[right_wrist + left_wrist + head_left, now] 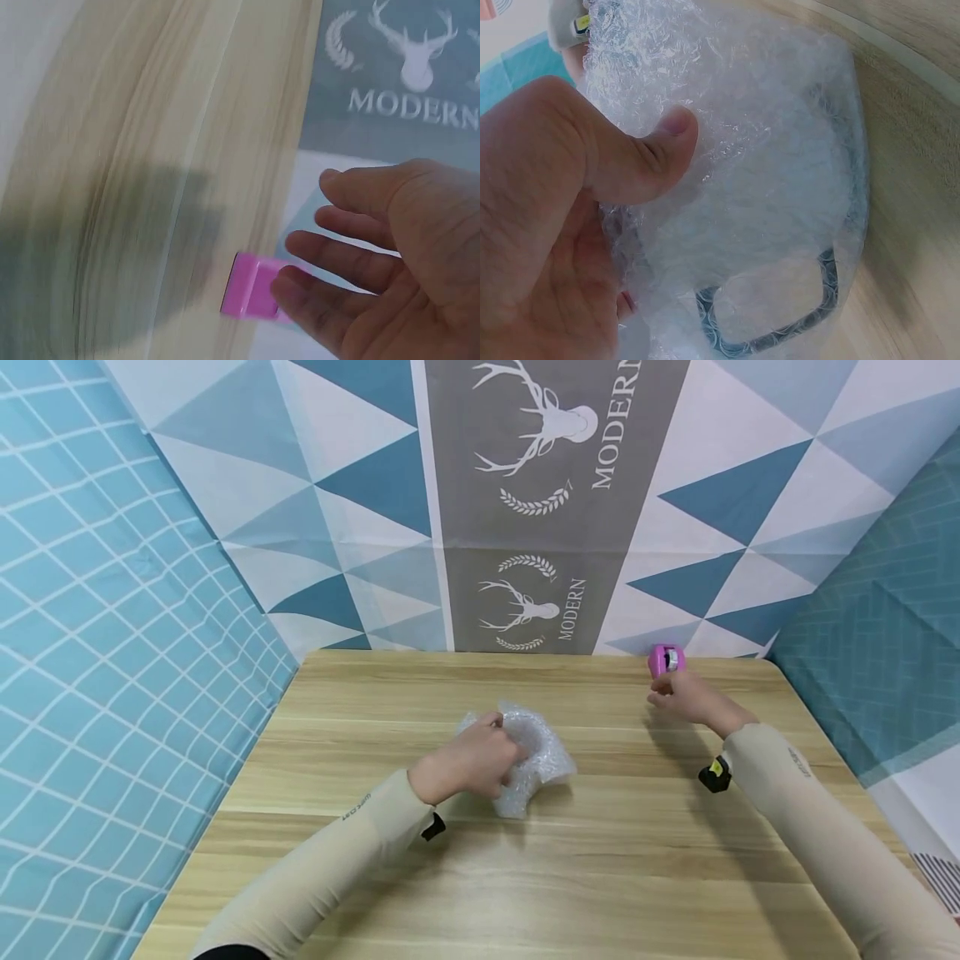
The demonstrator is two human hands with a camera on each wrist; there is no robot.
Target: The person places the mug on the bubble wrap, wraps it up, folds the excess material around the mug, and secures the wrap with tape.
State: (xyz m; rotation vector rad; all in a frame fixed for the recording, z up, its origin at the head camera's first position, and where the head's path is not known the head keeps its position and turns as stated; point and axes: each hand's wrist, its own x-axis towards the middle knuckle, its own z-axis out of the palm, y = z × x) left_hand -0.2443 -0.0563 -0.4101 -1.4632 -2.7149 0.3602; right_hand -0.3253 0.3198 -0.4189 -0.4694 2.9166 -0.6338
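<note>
My left hand (pixel 483 756) grips a bubble-wrapped mug (pixel 551 752) over the middle of the table. In the left wrist view the thumb presses on the clear bubble wrap (pixel 765 172), and a dark-edged loop handle (pixel 829 281) shows through it. Most of the other fingers are hidden behind the wrap. At the back right, my right hand (pixel 686 697) reaches to a pink tape dispenser (pixel 663 658). The right wrist view has that hand's fingers loosely bent and apart, with the dispenser (pixel 251 289) just beyond the fingertips; whether they touch it I cannot tell.
Both hands are over a wooden table (pixel 360 693). A patterned cloth (pixel 375 527) with deer prints hangs behind its back edge. Blue checked cloth (pixel 112 652) borders the left side, and a teal cloth (pixel 885 635) the right.
</note>
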